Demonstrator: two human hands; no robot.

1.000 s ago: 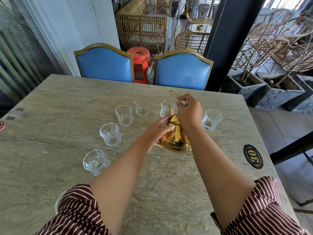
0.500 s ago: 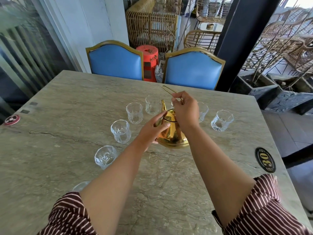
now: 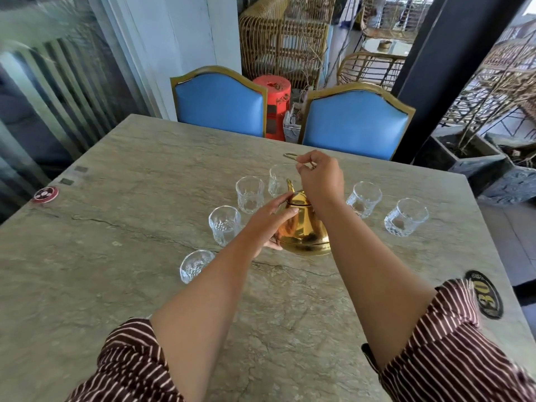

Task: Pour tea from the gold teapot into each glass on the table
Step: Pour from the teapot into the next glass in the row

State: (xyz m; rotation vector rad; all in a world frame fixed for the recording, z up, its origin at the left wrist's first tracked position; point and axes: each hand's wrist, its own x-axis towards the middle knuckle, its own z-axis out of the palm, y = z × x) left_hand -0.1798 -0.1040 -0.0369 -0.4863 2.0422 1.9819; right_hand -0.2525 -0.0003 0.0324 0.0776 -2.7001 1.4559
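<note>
Little changed since earlier frame: shiny gold metal teapot still standing on grey stone table, ringed by clear cut-glass tumblers. Right hand still pinching thin wire handle above lid. Left hand cupped against teapot's left side, fingers loosely curved.

Both bare forearms reach forward from striped sleeves. The left hand is cupped, palm turned inward, fingers spread and lightly curled. The right hand is raised higher, wrist bent down, thumb and fingers pinched together.
</note>
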